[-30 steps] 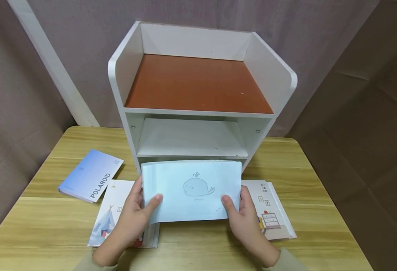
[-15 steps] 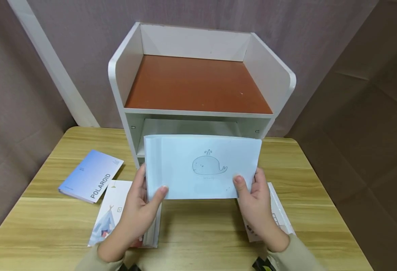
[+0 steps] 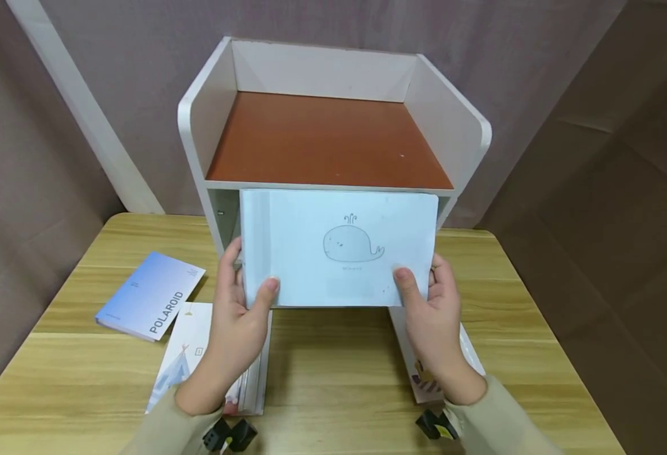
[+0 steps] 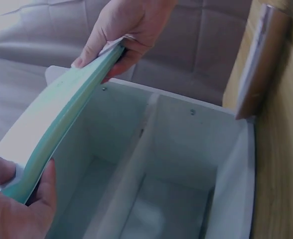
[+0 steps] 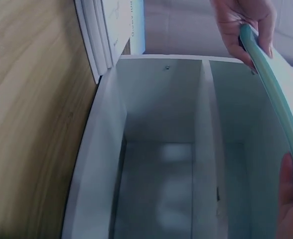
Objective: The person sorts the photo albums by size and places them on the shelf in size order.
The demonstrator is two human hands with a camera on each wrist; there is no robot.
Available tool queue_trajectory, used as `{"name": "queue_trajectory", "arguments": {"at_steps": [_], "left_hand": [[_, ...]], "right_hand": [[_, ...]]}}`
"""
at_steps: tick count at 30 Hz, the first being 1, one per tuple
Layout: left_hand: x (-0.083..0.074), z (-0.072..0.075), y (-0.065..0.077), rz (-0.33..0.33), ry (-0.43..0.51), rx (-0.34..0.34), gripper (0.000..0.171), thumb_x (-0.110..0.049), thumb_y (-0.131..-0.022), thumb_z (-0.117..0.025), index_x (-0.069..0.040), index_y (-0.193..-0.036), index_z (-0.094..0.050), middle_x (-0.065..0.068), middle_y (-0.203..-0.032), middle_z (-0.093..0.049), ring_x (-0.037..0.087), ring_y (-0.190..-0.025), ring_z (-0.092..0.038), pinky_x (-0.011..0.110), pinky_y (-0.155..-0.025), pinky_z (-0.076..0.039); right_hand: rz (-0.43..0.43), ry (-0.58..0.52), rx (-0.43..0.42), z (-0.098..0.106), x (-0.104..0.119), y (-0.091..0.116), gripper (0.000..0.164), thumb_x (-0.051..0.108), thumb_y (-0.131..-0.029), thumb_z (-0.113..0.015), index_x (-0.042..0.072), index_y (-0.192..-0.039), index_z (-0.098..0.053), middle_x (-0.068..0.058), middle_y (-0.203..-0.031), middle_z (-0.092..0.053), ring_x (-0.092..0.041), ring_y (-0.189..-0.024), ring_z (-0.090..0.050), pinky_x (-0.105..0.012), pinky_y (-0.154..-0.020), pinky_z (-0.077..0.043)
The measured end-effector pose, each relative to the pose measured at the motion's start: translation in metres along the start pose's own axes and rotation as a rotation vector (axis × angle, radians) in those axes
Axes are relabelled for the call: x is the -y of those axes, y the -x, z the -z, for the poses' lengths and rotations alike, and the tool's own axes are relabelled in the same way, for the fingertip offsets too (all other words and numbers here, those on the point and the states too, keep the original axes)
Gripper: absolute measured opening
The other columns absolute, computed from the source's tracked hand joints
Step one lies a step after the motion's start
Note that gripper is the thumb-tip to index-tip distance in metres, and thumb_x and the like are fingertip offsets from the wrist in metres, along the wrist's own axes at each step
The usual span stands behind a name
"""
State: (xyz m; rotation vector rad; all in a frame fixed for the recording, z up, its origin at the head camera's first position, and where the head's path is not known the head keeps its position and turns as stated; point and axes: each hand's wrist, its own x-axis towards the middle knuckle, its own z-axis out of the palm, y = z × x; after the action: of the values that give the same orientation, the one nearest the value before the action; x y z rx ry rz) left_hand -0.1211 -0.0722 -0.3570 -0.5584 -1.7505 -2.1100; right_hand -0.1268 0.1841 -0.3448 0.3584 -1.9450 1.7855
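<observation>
A pale blue book (image 3: 345,287) with a whale drawing on its cover is held level in front of the white shelf unit (image 3: 198,136). My left hand (image 3: 239,322) grips its left end, thumb on the cover and fingers behind. On the opposite end my right hand (image 3: 432,313) holds it the same way. The left wrist view shows the book (image 4: 57,112) edge-on, with a teal edge, over the shelf's open compartments. Seen from the right wrist, the book (image 5: 271,82) slants past the shelf divider (image 5: 209,124). Most of the middle compartment is hidden behind the book.
A blue book marked POLAROID (image 3: 151,294) lies at the left on the wooden table (image 3: 333,392). White books with a tent picture (image 3: 177,366) lie partly under my left forearm. Another white book (image 3: 419,379) lies beneath my right hand. The shelf top (image 3: 328,139) is reddish brown.
Both hands have raised the whale book from low before the shelf up to just below its brown top. It now covers the middle compartment. The other books lie as before.
</observation>
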Motion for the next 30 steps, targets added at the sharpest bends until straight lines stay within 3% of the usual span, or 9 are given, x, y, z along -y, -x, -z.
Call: {"name": "queue_trajectory", "arguments": {"at_steps": [6,11,14,19,22,25,28,30], "left_hand": [[-0.006,-0.002,-0.005,-0.018,0.009,-0.047,0.066,0.007,-0.096,-0.051,-0.016,-0.149,-0.02,0.017,-0.135,-0.046,0.028,-0.121,-0.049,0.029,-0.089,-0.052],[-0.013,0.0,-0.01,-0.033,-0.018,-0.044,0.07,0.007,-0.096,-0.051,-0.021,-0.151,-0.017,0.014,-0.145,-0.039,0.03,-0.127,-0.047,0.034,-0.09,-0.053],[-0.015,0.001,-0.011,-0.041,-0.015,-0.039,0.072,0.007,-0.096,-0.05,-0.022,-0.151,-0.016,0.015,-0.146,-0.038,0.031,-0.126,-0.048,0.034,-0.089,-0.053],[-0.023,0.002,-0.013,-0.068,-0.045,-0.022,0.073,0.009,-0.095,-0.051,-0.02,-0.153,-0.018,0.014,-0.148,-0.035,0.03,-0.128,-0.046,0.033,-0.089,-0.053],[-0.034,0.005,-0.014,-0.075,-0.078,0.031,0.079,0.011,-0.093,-0.053,-0.02,-0.155,-0.015,0.01,-0.152,-0.029,0.029,-0.13,-0.043,0.031,-0.089,-0.053],[-0.046,0.008,-0.015,-0.034,-0.087,0.124,0.091,0.013,-0.09,-0.056,-0.027,-0.156,-0.008,0.001,-0.157,-0.019,0.028,-0.128,-0.044,0.032,-0.086,-0.055],[-0.056,0.01,-0.015,0.02,-0.083,0.219,0.103,0.013,-0.088,-0.06,-0.034,-0.154,0.002,-0.004,-0.159,-0.01,0.028,-0.125,-0.047,0.035,-0.084,-0.055],[-0.06,0.01,-0.016,0.038,-0.069,0.256,0.107,0.014,-0.086,-0.062,-0.036,-0.153,0.006,-0.004,-0.159,-0.008,0.029,-0.125,-0.047,0.036,-0.086,-0.054]], "right_hand": [[0.029,0.044,0.141,-0.003,0.013,0.007,0.06,-0.001,-0.097,-0.053,0.013,-0.149,-0.027,-0.017,-0.116,-0.057,-0.025,-0.083,-0.065,-0.031,-0.067,-0.058],[0.092,0.088,0.27,-0.002,0.02,0.009,0.087,-0.015,-0.088,-0.058,0.012,-0.155,-0.009,-0.017,-0.124,-0.048,-0.021,-0.091,-0.059,-0.026,-0.071,-0.054],[0.121,0.125,0.28,-0.001,0.021,0.008,0.095,-0.018,-0.085,-0.061,0.011,-0.155,-0.004,-0.016,-0.131,-0.045,-0.016,-0.101,-0.058,-0.023,-0.077,-0.052],[0.181,0.091,0.261,-0.003,0.021,0.006,0.1,-0.022,-0.083,-0.06,0.01,-0.155,0.001,-0.021,-0.138,-0.04,-0.018,-0.109,-0.056,-0.02,-0.078,-0.052],[0.19,0.057,0.245,-0.002,0.02,0.005,0.102,-0.022,-0.083,-0.06,0.013,-0.155,0.003,-0.019,-0.145,-0.036,-0.021,-0.116,-0.054,-0.02,-0.083,-0.052],[0.183,-0.023,0.236,0.002,0.017,0.002,0.104,-0.023,-0.082,-0.058,0.017,-0.155,0.005,-0.017,-0.151,-0.03,-0.024,-0.119,-0.052,-0.022,-0.087,-0.051],[0.184,-0.094,0.232,0.007,0.017,-0.002,0.101,-0.024,-0.084,-0.056,0.018,-0.155,0.001,-0.019,-0.151,-0.027,-0.024,-0.117,-0.053,-0.023,-0.087,-0.052],[0.199,-0.116,0.231,0.01,0.019,-0.005,0.098,-0.025,-0.083,-0.055,0.015,-0.156,-0.004,-0.023,-0.145,-0.033,-0.022,-0.109,-0.057,-0.022,-0.081,-0.054]]}}
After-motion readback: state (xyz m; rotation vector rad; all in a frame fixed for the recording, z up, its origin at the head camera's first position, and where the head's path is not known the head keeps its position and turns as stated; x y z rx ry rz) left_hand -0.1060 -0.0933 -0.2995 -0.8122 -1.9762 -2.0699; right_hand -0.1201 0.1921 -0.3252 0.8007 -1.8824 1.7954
